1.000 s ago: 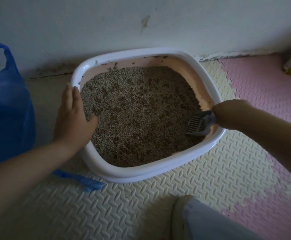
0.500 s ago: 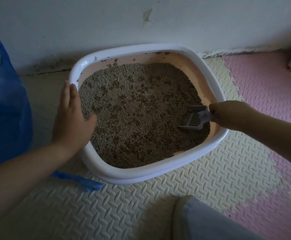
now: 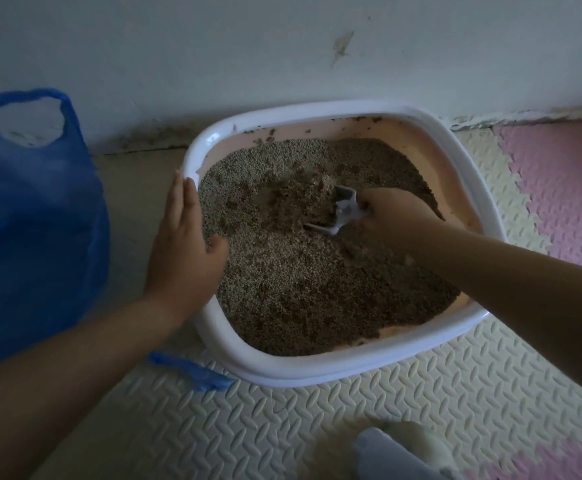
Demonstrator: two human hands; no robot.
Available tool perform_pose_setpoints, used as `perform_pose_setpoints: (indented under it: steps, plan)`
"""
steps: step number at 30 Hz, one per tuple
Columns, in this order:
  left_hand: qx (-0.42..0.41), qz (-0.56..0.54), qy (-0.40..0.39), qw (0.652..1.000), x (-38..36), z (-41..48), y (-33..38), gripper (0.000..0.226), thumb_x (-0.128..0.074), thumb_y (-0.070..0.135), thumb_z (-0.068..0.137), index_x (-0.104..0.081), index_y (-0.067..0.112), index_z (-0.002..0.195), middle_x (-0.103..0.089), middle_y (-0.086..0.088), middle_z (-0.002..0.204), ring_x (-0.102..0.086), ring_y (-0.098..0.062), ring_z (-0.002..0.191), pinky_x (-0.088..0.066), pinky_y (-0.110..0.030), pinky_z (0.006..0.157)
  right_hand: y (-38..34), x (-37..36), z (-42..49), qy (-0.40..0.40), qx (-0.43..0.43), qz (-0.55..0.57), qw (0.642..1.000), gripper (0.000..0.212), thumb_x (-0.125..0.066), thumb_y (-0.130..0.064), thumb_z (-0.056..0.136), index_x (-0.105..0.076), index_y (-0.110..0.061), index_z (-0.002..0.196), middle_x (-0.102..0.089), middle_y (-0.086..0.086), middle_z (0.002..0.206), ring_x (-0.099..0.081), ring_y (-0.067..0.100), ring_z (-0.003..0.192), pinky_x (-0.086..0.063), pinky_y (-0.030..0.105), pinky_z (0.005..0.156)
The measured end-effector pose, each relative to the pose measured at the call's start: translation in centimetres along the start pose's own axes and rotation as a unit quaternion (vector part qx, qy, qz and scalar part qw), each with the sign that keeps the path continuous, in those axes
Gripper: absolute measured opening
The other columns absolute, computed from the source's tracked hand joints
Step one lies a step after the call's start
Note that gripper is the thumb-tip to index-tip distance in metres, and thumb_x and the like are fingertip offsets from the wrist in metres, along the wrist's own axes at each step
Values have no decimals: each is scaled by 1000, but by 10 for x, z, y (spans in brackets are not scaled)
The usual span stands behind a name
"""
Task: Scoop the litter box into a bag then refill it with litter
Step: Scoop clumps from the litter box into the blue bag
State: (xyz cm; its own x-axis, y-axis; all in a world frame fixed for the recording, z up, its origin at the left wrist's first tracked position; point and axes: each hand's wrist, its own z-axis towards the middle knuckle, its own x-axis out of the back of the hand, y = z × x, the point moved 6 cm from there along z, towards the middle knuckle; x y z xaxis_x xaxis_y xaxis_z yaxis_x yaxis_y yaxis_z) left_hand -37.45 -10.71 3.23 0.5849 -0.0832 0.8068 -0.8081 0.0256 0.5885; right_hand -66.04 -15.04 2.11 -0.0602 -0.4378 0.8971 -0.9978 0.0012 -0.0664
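Scoop (image 3: pixel 346 211) gripped in the curled fingers of the right hand (image 3: pixel 393 216), dug into litter (image 3: pixel 300 289) mid-box, while the left hand (image 3: pixel 182 247), fingers straight, steadies the litter box (image 3: pixel 317 370) rim; a hasty lift toward the blue bag (image 3: pixel 30 220) at left would probably spill granules onto the mat (image 3: pixel 317 427).

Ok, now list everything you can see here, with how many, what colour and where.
litter box: one, white rim, pink inside, on the mat by the wall
litter: one fill, grey-brown, inside the litter box
scoop: one, grey, dug into the litter near the middle
plastic bag: one, blue, left of the box
plastic strip: one, blue, on the floor at the box's near left edge
foam mat: several tiles, cream under the box, pink at right
wall: one, white, behind the box
grey fabric: one, bottom edge, too blurred to identify
left hand: flat on the box's left rim
right hand: gripping the scoop
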Motion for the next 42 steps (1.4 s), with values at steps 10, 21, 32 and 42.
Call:
perform_pose_setpoints:
  steps: [10, 21, 32, 42]
  plan:
    - [-7, -4, 0, 1000, -2, 0, 1, 73, -42, 19, 92, -1, 16, 152, 11, 7, 159, -4, -13, 145, -21, -22, 102, -52, -44, 30, 34, -32, 229, 972, 18, -45, -22, 99, -41, -8, 109, -51, 3, 81, -45, 13, 59, -29, 28, 45]
    - [1, -32, -3, 999, -2, 0, 1, 72, -43, 19, 94, -1, 19, 152, 12, 11, 158, -4, -11, 145, -21, -20, 101, -25, -32, -30, 74, 9, 281, 957, 17, -47, -26, 98, -37, -14, 103, -53, 6, 77, -49, 25, 58, -37, 39, 50]
    - [11, -29, -17, 999, -2, 0, -3, 73, -42, 24, 94, 2, 23, 152, 15, 15, 157, -4, -12, 145, -26, -28, 104, -17, 0, -80, 126, 22, 286, 950, 15, -53, -30, 95, -43, -18, 97, -52, 2, 71, -45, 18, 55, -36, 38, 51]
    - [9, -38, -19, 999, -1, -1, -1, 74, -43, 23, 95, 3, 22, 152, 16, 15, 157, -3, -12, 145, -33, -31, 105, -25, 7, -88, 116, 40, 281, 952, 14, -57, -31, 93, -47, -23, 96, -59, 5, 76, -54, 24, 62, -44, 44, 55]
